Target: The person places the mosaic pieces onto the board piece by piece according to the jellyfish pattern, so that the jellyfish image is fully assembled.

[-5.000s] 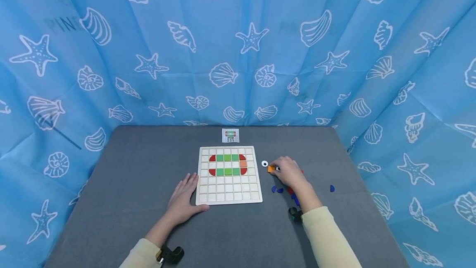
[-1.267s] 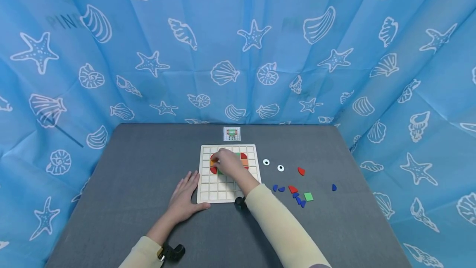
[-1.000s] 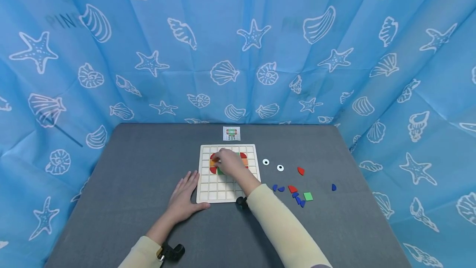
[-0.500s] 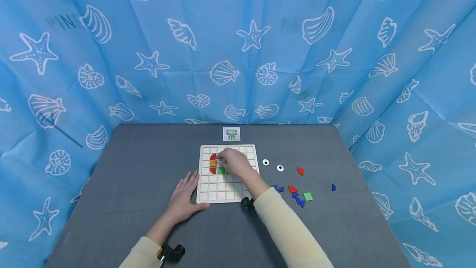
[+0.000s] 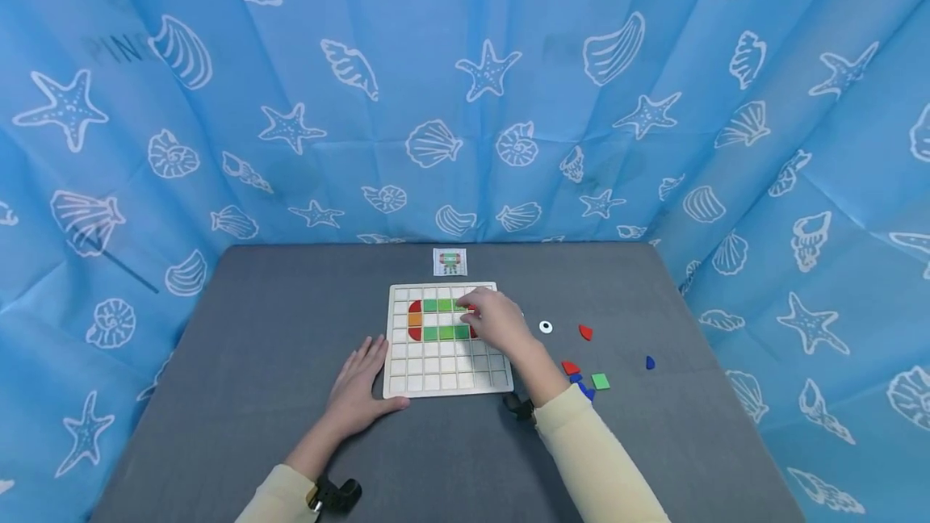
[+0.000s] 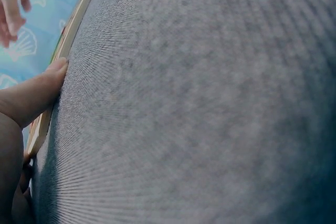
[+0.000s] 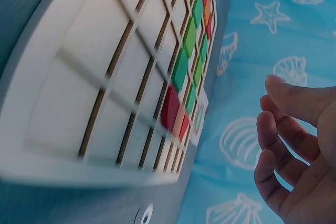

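Note:
A pale wooden grid board point(image 5: 446, 385) lies on the table. On it, green square tiles point(image 5: 446, 333) form two rows with red quarter-round tiles point(image 5: 415, 334) at the ends. An orange square tile point(image 5: 415, 320) sits between the left red ones; the right-side orange tile point(image 7: 179, 115) shows in the right wrist view. My left hand point(image 5: 356, 386) rests at the board's lower left corner, fingers spread and thumb point(image 6: 44, 87) against its edge. My right hand point(image 5: 497, 321) hovers over the board's upper right part, fingers loosely bent and nothing between them in the right wrist view.
Right of the board lie a white eye disc point(image 5: 546, 328), red quarter-round pieces point(image 5: 585, 332), a green square point(image 5: 600, 382), several blue pieces point(image 5: 587, 392) and a lone blue piece point(image 5: 650, 362). A printed pattern card point(image 5: 450, 262) lies behind the board. Blue curtains surround the table.
My right hand brought an orange tile from the right of the board to its left side, let go, and moved back rightward with nothing in it. My left hand stayed in place.

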### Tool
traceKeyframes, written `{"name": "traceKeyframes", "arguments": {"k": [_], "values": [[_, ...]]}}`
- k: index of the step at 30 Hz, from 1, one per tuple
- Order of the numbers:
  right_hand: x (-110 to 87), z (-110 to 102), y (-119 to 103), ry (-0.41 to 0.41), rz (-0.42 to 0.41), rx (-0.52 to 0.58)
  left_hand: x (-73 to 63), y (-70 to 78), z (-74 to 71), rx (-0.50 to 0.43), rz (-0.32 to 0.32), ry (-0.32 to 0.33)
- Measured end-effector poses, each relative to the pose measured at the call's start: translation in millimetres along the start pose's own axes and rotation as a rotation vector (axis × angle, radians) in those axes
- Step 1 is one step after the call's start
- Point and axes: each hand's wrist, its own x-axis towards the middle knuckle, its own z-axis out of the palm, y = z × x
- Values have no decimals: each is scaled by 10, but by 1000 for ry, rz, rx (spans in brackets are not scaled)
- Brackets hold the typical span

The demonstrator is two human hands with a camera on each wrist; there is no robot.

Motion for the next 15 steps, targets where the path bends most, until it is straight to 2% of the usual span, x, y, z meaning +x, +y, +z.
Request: {"name": "traceKeyframes", "arguments": {"k": [6,15], "values": [[-138,-94,182,55,52,5,0,-14,-10,-6,5,13],[-336,-178,463,88,141,-11,-5,-13,19,11,0,10]]}}
